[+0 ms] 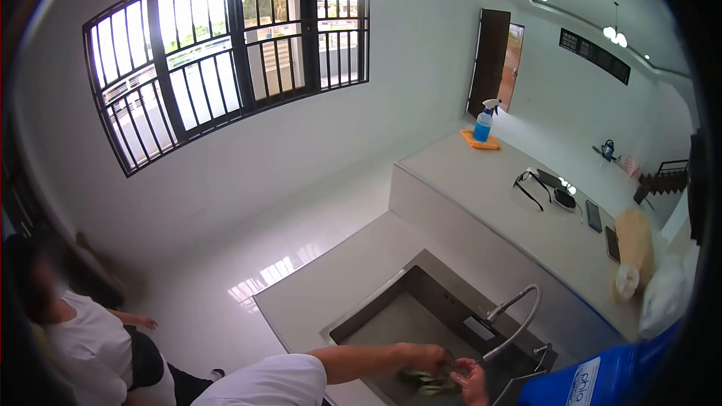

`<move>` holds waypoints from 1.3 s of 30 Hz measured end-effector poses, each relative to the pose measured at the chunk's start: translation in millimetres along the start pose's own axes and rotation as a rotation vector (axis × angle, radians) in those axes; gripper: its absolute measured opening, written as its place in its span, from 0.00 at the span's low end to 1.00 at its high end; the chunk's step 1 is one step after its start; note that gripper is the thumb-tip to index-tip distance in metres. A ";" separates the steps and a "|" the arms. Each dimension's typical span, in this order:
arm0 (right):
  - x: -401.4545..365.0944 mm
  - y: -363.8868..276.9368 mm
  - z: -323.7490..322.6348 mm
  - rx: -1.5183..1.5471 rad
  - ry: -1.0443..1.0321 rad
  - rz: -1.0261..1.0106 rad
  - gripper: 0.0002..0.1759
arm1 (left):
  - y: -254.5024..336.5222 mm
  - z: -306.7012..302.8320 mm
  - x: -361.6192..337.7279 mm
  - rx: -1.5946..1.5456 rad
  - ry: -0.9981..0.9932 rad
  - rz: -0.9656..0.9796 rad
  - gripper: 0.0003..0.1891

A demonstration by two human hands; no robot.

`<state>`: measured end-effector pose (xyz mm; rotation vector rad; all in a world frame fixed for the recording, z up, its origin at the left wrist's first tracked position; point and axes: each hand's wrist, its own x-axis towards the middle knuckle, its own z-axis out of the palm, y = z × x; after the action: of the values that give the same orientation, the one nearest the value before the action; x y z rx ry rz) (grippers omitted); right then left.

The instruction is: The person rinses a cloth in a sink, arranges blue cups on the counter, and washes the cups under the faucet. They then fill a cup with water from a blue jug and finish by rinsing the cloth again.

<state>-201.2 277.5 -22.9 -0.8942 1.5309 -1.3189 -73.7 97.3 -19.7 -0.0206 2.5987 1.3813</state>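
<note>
Over the sink (pixel 368 316), my left hand (pixel 425 357) reaches in from the left, its fingers closed at the upper part of a bunch of leafy greens (pixel 430 383). My right hand (pixel 471 380) comes up from below, close beside the left, with its fingers bent together at the stems' end. Exactly what the right fingers pinch is too small to make out. The leaves hang down into the basin and look slightly blurred. Just right of my hands, the curved faucet (pixel 530 323) arches over the sink.
A blue container (pixel 617 372) stands close at the right. On the raised counter lie eyeglasses (pixel 530 189), phones (pixel 593 216), a brown paper bag (pixel 635 244) and a spray bottle (pixel 483 125) on an orange cloth (pixel 472 141). Another person (pixel 90 338) is at the left.
</note>
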 end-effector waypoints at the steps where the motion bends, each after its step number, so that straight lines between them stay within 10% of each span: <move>1: -1.6 4.5 -3.1 -0.207 -0.003 0.007 0.19 | 4.8 -10.8 0.6 0.024 -0.047 -0.049 0.25; 3: -2.5 29.4 -15.0 -0.619 -0.009 0.014 0.30 | 9.8 -14.3 3.2 0.002 0.003 -0.080 0.25; 4: 9.9 76.2 -19.7 -0.145 -0.074 0.181 0.34 | 11.7 -10.7 4.9 -0.044 0.100 -0.060 0.26; 8: 19.2 161.3 -46.3 -0.079 0.009 0.360 0.22 | 2.4 10.8 -5.4 -0.020 0.635 0.139 0.28; 13: -4.5 141.3 -42.4 1.074 0.224 0.255 0.16 | 14.7 -22.4 -19.8 0.058 -0.093 -0.262 0.26; 16: 5.6 81.1 8.8 0.892 0.083 -0.091 0.18 | 6.2 36.8 12.6 -0.273 0.475 0.242 0.22; 20: 25.6 76.6 56.9 0.904 0.445 0.145 0.20 | 30.1 113.1 52.6 -0.232 0.875 -0.072 0.23; 25: 25.7 63.9 49.1 0.383 0.807 0.693 0.22 | 24.3 57.5 53.3 -0.089 0.531 -0.670 0.29; 27: 16.1 76.6 36.6 0.514 0.688 0.438 0.16 | -61.7 78.5 57.2 0.492 0.440 -0.475 0.31; 33: 9.7 62.7 6.0 0.347 0.258 0.210 0.15 | -86.6 86.1 37.7 -0.163 0.214 0.054 0.41; 37: -14.1 31.4 -2.1 -0.043 0.188 0.068 0.20 | -17.7 7.6 9.5 -0.124 -0.059 -0.267 0.27; 39: -27.0 33.6 1.9 -0.149 0.117 0.046 0.25 | -7.0 7.0 4.5 -0.203 0.212 -0.245 0.25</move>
<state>-189.3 307.6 -51.4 -0.8812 1.7491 -1.2553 -76.2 99.5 -30.1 -0.5236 2.4968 1.6166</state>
